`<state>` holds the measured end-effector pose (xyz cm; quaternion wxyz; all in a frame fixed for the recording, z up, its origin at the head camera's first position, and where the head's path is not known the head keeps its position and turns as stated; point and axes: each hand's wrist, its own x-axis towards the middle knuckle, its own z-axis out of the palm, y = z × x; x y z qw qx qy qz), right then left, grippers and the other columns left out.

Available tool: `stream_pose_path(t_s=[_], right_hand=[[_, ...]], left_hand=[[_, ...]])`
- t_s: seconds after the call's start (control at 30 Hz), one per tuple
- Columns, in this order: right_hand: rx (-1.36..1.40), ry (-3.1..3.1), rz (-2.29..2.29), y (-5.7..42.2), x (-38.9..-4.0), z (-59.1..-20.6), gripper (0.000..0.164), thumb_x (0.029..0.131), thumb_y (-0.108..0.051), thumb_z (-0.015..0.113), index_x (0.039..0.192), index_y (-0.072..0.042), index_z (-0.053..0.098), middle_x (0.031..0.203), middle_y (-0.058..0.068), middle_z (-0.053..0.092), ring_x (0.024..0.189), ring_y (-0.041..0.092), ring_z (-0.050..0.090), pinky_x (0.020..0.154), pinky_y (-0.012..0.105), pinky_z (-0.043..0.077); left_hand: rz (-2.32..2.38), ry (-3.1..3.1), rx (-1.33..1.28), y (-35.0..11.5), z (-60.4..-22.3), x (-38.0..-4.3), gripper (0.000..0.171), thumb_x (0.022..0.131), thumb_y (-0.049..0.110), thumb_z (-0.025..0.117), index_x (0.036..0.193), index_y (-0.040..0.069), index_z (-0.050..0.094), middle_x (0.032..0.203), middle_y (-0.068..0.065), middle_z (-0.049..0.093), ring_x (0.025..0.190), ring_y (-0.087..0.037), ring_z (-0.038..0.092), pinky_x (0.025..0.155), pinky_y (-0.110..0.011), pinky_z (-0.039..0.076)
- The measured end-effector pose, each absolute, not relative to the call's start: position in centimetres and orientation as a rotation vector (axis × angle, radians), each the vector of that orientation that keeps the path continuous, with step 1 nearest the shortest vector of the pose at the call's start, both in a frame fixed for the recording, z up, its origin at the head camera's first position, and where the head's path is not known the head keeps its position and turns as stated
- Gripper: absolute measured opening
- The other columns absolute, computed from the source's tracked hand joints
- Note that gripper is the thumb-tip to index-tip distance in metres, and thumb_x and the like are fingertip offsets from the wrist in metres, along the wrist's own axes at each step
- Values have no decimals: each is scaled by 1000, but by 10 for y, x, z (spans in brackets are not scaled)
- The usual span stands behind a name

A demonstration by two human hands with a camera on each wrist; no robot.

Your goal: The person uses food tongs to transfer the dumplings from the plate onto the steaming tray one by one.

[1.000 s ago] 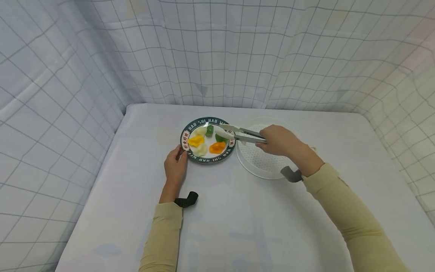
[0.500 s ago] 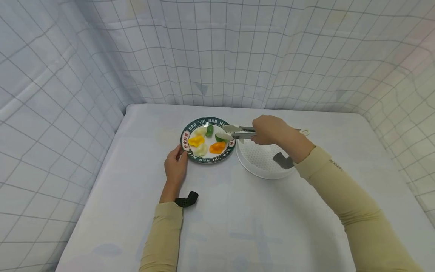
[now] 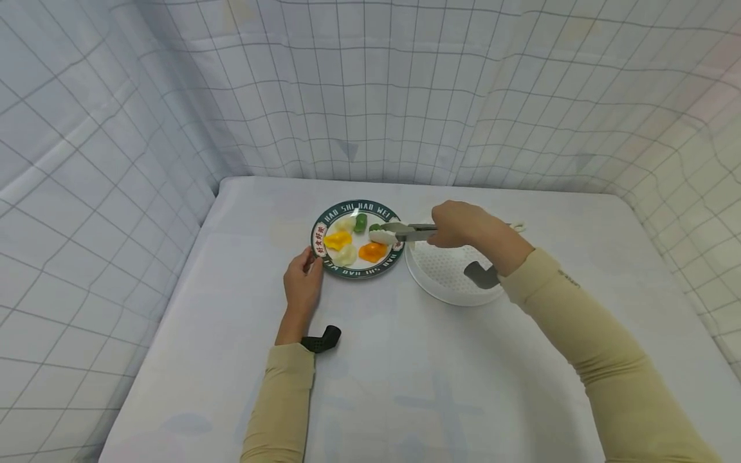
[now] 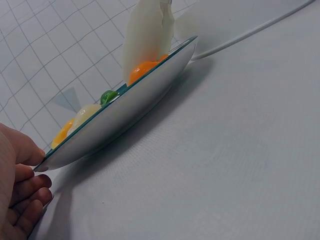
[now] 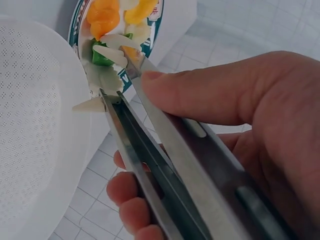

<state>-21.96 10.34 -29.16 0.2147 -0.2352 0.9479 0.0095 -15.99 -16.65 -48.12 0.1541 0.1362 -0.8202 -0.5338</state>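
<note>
- Since a second ago, the right hand (image 3: 461, 225) has shifted leftward and a little towards the counter's far edge, and the pale tips of the tongs (image 3: 418, 235) have drawn closer together; the left hand (image 3: 303, 283) and the plate (image 3: 357, 274) are where they were.
- The right hand's fingers are wrapped around the tongs, thumb on one arm, the other fingers along the opposite arm; the two arms stand partly apart.
- The tips sit at one green piece on the plate's right side; whether they grip it cannot be told.
- The left hand's fingers pinch the plate's near-left rim, thumb on top.
- On the plate, six pieces show: two green pieces (image 3: 361, 222), two pale pieces (image 3: 346, 256), one yellow piece (image 3: 338, 240) and one orange piece (image 3: 373, 252).
- One plate lies towards the far edge of the counter (image 3: 370, 379), nearer its far-left corner than its far-right one.
- One white perforated basket (image 3: 451, 298) stands just right of the plate, partly beneath the right hand.
</note>
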Motion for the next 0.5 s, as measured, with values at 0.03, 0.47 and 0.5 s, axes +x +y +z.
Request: stream_pose_path(t_s=[0.03,0.47,0.5], right_hand=[[-669,2630,10,106,-220,-293,23,87,-23,59,90,0,59,72,5,54,60,16,46,52,28,39],[-728,2635,-173,124,-221,-304,21,87,-21,61,83,-1,63,65,2,53,55,14,43,50,26,39],[-725,2632,-185,125,-221,-305,21,87,-21,61,83,-1,63,65,2,53,56,14,43,51,26,39]], left_hand=[[-1528,-2351,392,-166,-481,-160,45,93,18,53,133,0,45,120,-14,54,109,-22,49,97,-33,39],[-1526,-2357,423,-166,-480,-160,45,93,19,53,133,1,46,117,-13,55,108,-21,49,97,-32,39],[-1526,-2358,425,-166,-480,-160,45,93,19,53,133,1,46,117,-13,55,108,-21,49,97,-32,39]])
